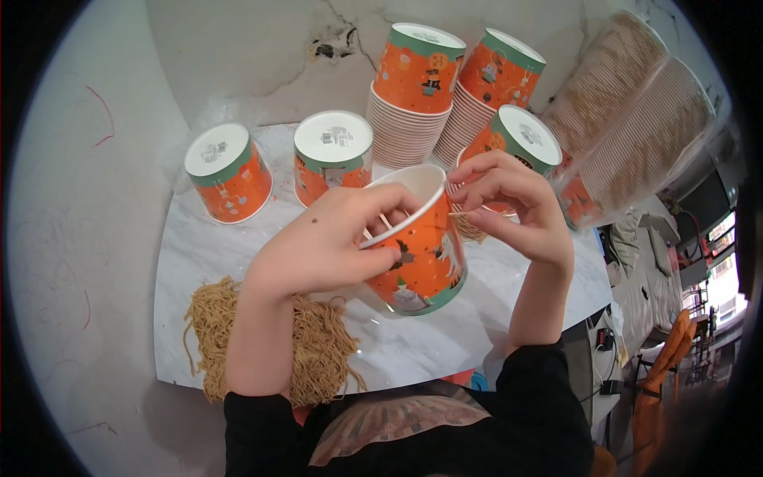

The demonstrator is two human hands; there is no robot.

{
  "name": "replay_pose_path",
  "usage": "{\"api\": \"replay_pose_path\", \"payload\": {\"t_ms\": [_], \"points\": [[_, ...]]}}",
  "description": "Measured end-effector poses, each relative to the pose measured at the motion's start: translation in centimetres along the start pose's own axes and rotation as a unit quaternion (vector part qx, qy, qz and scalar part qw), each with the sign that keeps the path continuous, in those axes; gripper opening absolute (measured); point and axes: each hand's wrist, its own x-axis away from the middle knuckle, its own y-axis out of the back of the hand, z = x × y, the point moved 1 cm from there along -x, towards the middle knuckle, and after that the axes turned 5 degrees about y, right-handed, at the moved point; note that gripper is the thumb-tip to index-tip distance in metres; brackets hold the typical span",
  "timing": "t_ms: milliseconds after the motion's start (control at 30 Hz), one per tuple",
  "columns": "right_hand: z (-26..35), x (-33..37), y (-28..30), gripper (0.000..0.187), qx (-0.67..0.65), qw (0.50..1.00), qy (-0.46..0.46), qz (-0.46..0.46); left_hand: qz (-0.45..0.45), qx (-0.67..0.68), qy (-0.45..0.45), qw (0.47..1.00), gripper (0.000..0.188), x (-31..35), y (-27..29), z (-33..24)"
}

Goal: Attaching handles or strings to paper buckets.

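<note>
An orange paper bucket [425,254] with a white rim and green base band is tilted above the table, its mouth up. My left hand [334,238] is closed on its near left wall, fingers inside the mouth and thumb on the printed outside. At the bucket's right side, my right hand [513,203] pinches a thin tan cord [458,214] between thumb and fingers, close to the wall below the rim. Whether the cord passes through the wall cannot be made out. Beneath my left forearm lies a heap of tan cords [322,342].
Upside-down orange buckets stand behind: one at far left [230,179], one beside it [334,151], one partly behind my right hand [528,137]. Two taller stacks [407,131] rise near the wall. Plastic-wrapped bucket stacks [644,131] lean at right. The marble-patterned table [203,254] has a curved edge.
</note>
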Motion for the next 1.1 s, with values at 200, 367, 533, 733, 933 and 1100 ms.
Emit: {"api": "replay_pose_path", "payload": {"t_ms": [200, 367, 533, 733, 933, 1100], "points": [[2.7, 0.3, -3.7, 0.012, 0.186, 0.978, 0.081, -0.045, -0.105, 0.143, 0.099, 0.979, 0.041, -0.1, 0.1, -1.6], [2.7, 0.6, -4.7, 0.014, 0.216, 0.974, 0.049, -0.054, -0.107, 0.139, 0.111, 0.978, 0.041, -0.5, -0.7, -1.7], [2.4, 0.7, -4.7, 0.014, 0.238, 0.968, 0.056, -0.056, -0.112, 0.130, 0.107, 0.979, 0.041, -0.6, -1.3, -1.5], [1.7, 0.6, -4.8, 0.016, 0.218, 0.968, 0.071, -0.100, -0.118, 0.115, 0.103, 0.981, 0.042, -0.8, -1.5, -1.7], [1.5, 0.7, -4.6, 0.015, 0.226, 0.967, 0.073, -0.088, -0.115, 0.110, 0.103, 0.982, 0.044, -1.0, -1.7, -1.3], [1.4, 0.5, -4.8, 0.014, 0.228, 0.966, 0.073, -0.094, -0.122, 0.110, 0.106, 0.981, 0.045, -1.1, -1.8, -1.0]]}}
